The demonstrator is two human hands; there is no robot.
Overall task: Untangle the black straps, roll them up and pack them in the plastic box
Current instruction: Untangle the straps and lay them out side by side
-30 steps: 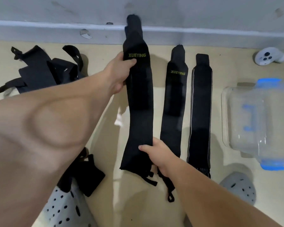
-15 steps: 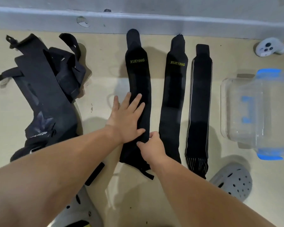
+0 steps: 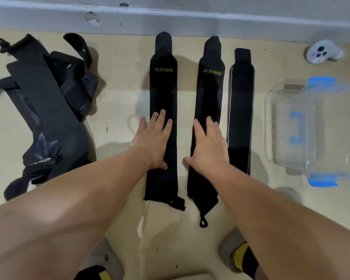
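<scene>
Right hand (image 3: 208,146) shifted onto middle strap (image 3: 209,93); left hand (image 3: 154,142) flat on left strap (image 3: 163,87). Fingers straight, pressing, gripping nothing. Plastic box (image 3: 281,122) at right, straps outside it.

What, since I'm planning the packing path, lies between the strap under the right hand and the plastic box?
Only the grey-edged strap, lying flat between the middle strap under the right hand and the plastic box. A lifted strap would likely clear it.

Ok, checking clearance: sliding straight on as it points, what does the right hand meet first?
The right hand meets only more middle strap, up to its XUEYING print; beyond, probably the wall.
</scene>
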